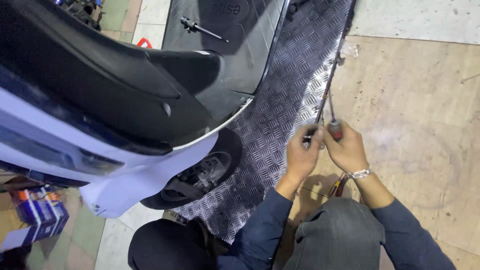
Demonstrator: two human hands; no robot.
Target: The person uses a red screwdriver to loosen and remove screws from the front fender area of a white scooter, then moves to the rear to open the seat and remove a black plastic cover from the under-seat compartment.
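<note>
Under your hands the ramp (280, 115) is bright embossed metal tread plate, rough-patterned and shiny. At upper left the scooter body (100, 85) is glossy black and white plastic, its tyre (227, 150) matt rubber. The floor (425, 115) at right looks dull, scuffed stone. Your sleeves (260, 235) are soft dark cloth, your bracelet (361, 173) polished metal.

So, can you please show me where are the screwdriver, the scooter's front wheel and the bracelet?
screwdriver (334, 129): head view, on its red handle above the right hand.
front wheel (207, 170): head view, on the hub inside the black tyre.
bracelet (361, 173): head view, on the silver band at the right wrist.
</note>
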